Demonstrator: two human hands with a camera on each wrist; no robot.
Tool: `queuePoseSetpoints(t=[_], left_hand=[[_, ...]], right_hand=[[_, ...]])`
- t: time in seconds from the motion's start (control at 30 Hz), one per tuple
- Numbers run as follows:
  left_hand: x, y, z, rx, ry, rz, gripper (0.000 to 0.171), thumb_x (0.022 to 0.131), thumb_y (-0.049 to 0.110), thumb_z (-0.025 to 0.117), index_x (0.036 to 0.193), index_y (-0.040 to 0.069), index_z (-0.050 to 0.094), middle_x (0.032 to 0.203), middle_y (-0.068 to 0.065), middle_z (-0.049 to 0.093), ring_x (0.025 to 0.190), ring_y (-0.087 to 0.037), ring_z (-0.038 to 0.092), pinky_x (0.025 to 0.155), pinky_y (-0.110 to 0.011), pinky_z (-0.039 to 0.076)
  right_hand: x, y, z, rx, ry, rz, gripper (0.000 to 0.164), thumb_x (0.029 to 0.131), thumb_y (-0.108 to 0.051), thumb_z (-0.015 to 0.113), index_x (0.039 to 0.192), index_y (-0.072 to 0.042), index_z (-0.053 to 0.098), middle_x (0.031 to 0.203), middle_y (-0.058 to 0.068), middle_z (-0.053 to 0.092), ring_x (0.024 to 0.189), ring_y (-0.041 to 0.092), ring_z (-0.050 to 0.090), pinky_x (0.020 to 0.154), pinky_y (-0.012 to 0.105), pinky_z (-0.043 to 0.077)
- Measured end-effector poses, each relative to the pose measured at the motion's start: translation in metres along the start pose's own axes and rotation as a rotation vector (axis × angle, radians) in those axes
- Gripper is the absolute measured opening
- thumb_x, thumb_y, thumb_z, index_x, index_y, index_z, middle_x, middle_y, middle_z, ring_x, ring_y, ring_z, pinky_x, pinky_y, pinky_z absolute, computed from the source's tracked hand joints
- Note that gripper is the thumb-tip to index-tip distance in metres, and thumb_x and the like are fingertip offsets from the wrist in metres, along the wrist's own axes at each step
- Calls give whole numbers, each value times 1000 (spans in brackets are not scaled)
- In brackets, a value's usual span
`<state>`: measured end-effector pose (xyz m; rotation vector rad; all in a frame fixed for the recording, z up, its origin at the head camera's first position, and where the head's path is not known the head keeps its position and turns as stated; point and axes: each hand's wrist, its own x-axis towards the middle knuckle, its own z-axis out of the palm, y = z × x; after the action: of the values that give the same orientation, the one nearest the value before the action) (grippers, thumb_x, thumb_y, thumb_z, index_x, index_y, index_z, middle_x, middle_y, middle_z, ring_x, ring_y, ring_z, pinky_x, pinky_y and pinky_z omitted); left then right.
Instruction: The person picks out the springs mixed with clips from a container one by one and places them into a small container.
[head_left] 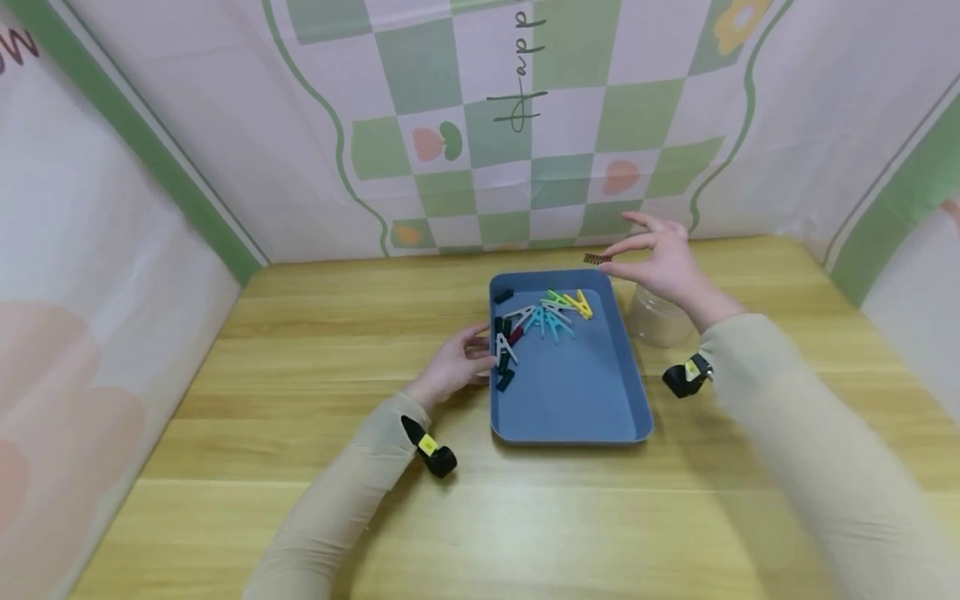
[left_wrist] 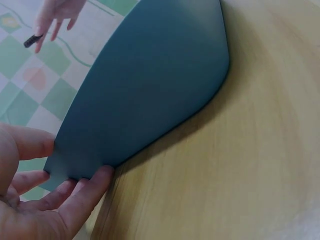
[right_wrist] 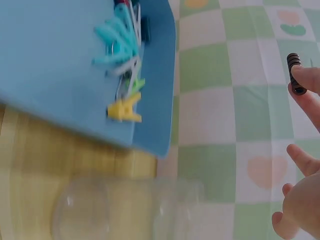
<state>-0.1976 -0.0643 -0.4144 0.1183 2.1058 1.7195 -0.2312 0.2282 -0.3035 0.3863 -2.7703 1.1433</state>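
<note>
My right hand (head_left: 663, 260) is raised above the far right corner of a blue tray (head_left: 573, 400). Thumb and index finger pinch a small dark coil spring (right_wrist: 296, 74); the other fingers spread away from it. On the tray's left side, my left hand (head_left: 453, 365) touches the outer wall with its fingertips, the fingers fairly straight, as the left wrist view shows. Inside the tray lie blue clothespins (head_left: 546, 318), a yellow clothespin (head_left: 582, 305), green and grey ones, a dark red piece (head_left: 516, 335) and several small black pieces (head_left: 506, 380) along the left wall.
Just right of the tray, below my right forearm, stands a clear plastic jar (head_left: 658, 321). The wooden table (head_left: 337, 333) ends at a checked green and white cloth (head_left: 555, 167) hanging behind it. Cloth panels also flank both sides.
</note>
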Motion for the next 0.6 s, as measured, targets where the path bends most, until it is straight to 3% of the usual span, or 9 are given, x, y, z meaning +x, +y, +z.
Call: queuePoseSetpoints(t=[0.33, 0.6], left_hand=[[2, 0, -3, -15, -9, -3, 63, 91, 1, 59, 147, 14, 34, 138, -16, 46, 123, -30, 51, 86, -40, 57], [2, -1, -3, -8, -10, -14, 62, 91, 1, 59, 146, 15, 35, 137, -16, 46, 122, -30, 51, 86, -40, 57]], right_hand=[[-1, 19, -37, -80, 25, 63, 37, 83, -20, 72, 106, 9, 65, 154, 18, 25, 139, 49, 0, 112, 65, -2], [-8, 43, -52, -102, 7, 119, 42, 86, -26, 69, 110, 8, 63, 156, 19, 17, 139, 51, -7, 110, 68, -7]])
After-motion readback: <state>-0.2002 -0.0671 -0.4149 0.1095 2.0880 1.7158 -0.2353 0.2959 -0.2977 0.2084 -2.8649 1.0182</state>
